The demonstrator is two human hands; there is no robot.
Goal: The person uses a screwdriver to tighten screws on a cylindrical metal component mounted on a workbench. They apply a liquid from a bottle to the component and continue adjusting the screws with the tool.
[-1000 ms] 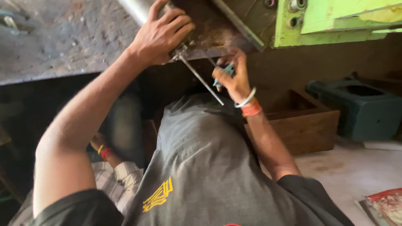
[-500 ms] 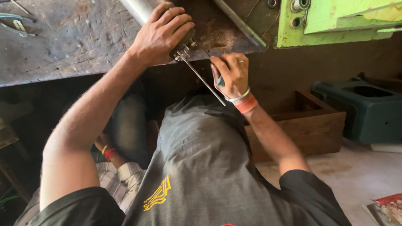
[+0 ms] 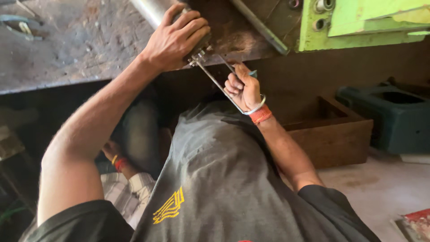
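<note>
Two hands were up at the edge of the worn metal bench (image 3: 67, 49). The left hand (image 3: 177, 38) was wrapped tight around the end of a shiny metal pipe (image 3: 148, 10), fingers curled over it and pressing it against the bench. Just below it, at about five o'clock, the right hand (image 3: 242, 87) was closed in a fist on the teal handle (image 3: 253, 73) of a hacksaw (image 3: 215, 83), whose thin frame ran up at eleven o'clock to meet the pipe under the left palm. A metal bangle (image 3: 257, 107) and an orange wristband (image 3: 260, 115) sat on the right wrist. Further out, at one o'clock, stood a bright green machine part (image 3: 358, 22). At three o'clock from the right hand sat a wooden box (image 3: 336, 134), and beyond it a dark green casing (image 3: 394, 116). Low at seven o'clock, another person's arm (image 3: 117, 161) with a red band showed under the bench.
</note>
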